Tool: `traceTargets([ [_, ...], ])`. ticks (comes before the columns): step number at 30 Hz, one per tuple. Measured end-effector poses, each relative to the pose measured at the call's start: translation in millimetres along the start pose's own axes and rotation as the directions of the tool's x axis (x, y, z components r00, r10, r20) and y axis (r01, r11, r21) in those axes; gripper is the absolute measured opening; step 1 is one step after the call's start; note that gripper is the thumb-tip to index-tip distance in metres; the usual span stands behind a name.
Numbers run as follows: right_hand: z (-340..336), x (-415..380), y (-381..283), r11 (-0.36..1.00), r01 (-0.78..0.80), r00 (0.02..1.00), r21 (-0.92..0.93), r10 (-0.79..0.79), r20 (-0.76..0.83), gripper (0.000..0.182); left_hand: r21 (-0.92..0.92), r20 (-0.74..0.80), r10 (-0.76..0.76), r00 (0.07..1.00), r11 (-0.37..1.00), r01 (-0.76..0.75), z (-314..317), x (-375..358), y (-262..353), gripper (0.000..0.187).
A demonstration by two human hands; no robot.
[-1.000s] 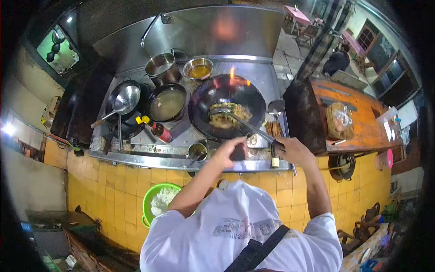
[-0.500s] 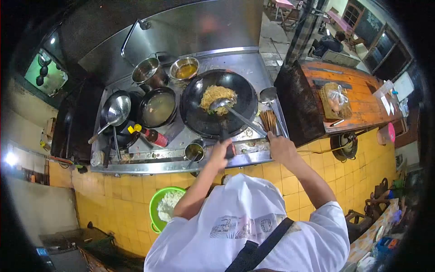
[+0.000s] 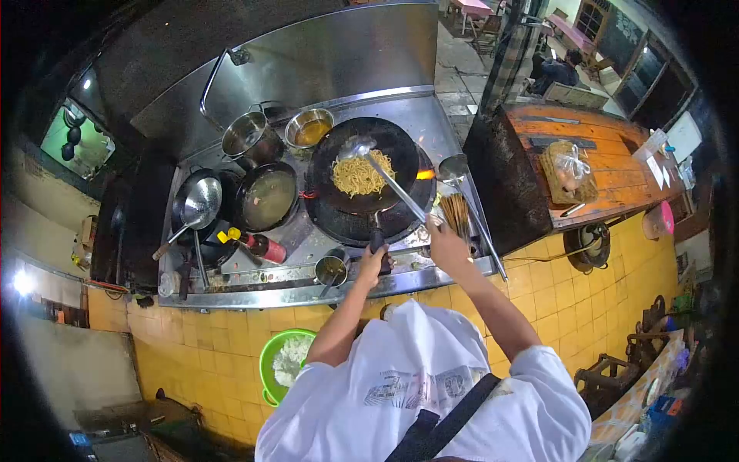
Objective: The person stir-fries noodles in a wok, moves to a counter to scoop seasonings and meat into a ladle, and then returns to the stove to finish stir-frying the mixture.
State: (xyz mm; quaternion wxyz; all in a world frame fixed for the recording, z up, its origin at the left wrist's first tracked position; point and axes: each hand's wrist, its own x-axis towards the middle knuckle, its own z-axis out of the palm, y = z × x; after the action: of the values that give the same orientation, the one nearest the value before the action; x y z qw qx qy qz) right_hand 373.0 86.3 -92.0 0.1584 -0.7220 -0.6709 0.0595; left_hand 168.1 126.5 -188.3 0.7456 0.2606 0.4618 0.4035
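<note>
My left hand [image 3: 375, 263] is closed round the dark handle of a black wok [image 3: 339, 138], which is raised and tilted over the burner. Brown noodles [image 3: 362, 179] lie in the wok. My right hand [image 3: 448, 245] grips the long handle of a metal ladle [image 3: 396, 191], whose bowl touches the noodles at their upper edge. An orange flame [image 3: 425, 175] shows at the wok's right side. Just right of the burner are a bundle of thin sticks [image 3: 456, 214] and a second ladle [image 3: 453, 168].
On the steel counter stand a pot of cloudy liquid [image 3: 268, 196], a tall pot [image 3: 250, 138], a bowl of yellow liquid [image 3: 310, 129], a red bottle [image 3: 265, 248] and a metal cup [image 3: 332, 269]. A green basin [image 3: 269, 362] holds white rice. A person [image 3: 566, 71] sits beyond the wooden table [image 3: 623, 185].
The wok has been lifted and tilted, baring the ring below and a flame at its right. My right hand has moved left, and the ladle's bowl has shifted up and left across the noodles.
</note>
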Motion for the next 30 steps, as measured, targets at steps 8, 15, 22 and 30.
traceTargets([
  [8, -7.6, 3.9, 4.9, 0.978, -0.097, 0.991, 0.184, 0.077, 0.111, 0.044, 0.240, -0.078, 0.082, 0.994, 0.969, -0.061, 2.7, -6.6, 4.8, 0.023],
  [15, -0.9, 30.2, 1.0, 0.555, -0.521, 0.778, 0.649, -0.004, 0.628, 0.030, 0.165, -0.051, 0.031, 0.998, 0.986, -0.022, -1.9, -10.1, 4.6, 0.026],
  [22, -97.1, -3.8, -1.9, 0.991, -0.007, 0.917, 0.134, -0.047, 0.395, 0.035, 0.101, 0.005, -0.041, 0.999, 0.994, 0.040, -3.4, -7.3, 13.0, 0.020],
  [30, -98.4, 18.6, 8.1, 0.962, 0.154, 0.896, 0.224, -0.232, 0.378, 0.043, -0.278, -0.063, -0.263, 0.963, 0.931, 0.236, 56.6, -18.9, 31.0, 0.017],
])
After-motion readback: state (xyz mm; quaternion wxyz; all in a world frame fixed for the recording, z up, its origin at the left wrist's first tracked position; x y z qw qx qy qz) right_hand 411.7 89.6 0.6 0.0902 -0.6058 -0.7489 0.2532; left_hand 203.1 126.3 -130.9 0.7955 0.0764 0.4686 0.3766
